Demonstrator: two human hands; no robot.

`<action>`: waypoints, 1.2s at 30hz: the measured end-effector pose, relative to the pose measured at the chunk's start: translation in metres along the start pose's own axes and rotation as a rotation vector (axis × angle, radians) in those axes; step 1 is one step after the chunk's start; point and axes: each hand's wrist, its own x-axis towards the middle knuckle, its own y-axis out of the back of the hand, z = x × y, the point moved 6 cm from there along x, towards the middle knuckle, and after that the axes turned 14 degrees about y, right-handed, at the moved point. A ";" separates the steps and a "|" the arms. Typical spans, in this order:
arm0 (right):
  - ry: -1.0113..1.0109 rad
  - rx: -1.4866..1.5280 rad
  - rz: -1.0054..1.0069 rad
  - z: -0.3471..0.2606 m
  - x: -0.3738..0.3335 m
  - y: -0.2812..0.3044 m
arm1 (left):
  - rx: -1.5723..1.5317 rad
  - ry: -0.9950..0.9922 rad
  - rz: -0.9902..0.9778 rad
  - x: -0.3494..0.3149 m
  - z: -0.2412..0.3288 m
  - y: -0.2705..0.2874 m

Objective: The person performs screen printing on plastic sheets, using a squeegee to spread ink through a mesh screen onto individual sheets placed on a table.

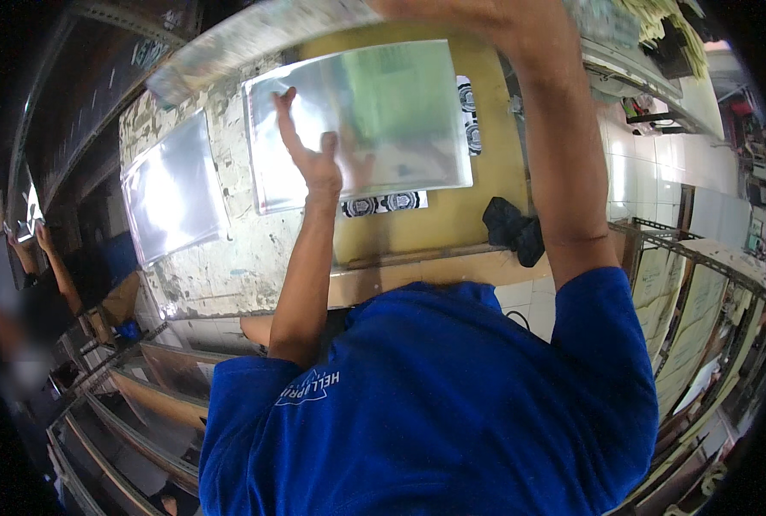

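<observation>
A large clear, glossy sheet (400,103) lies on a yellow board (496,163). Over its left half hovers my left hand (314,163), fingers spread and holding nothing; whether it touches the sheet is hard to tell. My right hand (460,10) reaches to the upper edge of the view and appears closed on the rim of a paint-stained frame (254,45). Both that hand and the frame are blurred, and the fingertips are partly cut off. Strips with black-and-white round prints (385,204) show from under the sheet's lower and right edges.
Another shiny clear sheet (177,189) lies on the stained table (215,288) to the left. A crumpled black cloth (514,230) rests at the table's near right edge. Metal racks (701,258) stand at right, more at lower left. Another person's arms (56,262) show far left.
</observation>
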 end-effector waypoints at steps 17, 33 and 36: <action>-0.274 0.253 -0.411 -0.027 -0.225 -0.173 | 0.355 0.182 0.060 -0.133 -0.054 0.067; -0.193 -0.009 -0.245 0.124 -0.146 -0.242 | 0.504 0.159 0.082 -0.143 -0.056 0.069; -0.119 -0.035 -0.176 0.121 -0.136 -0.237 | 0.475 0.173 0.077 -0.143 -0.061 0.069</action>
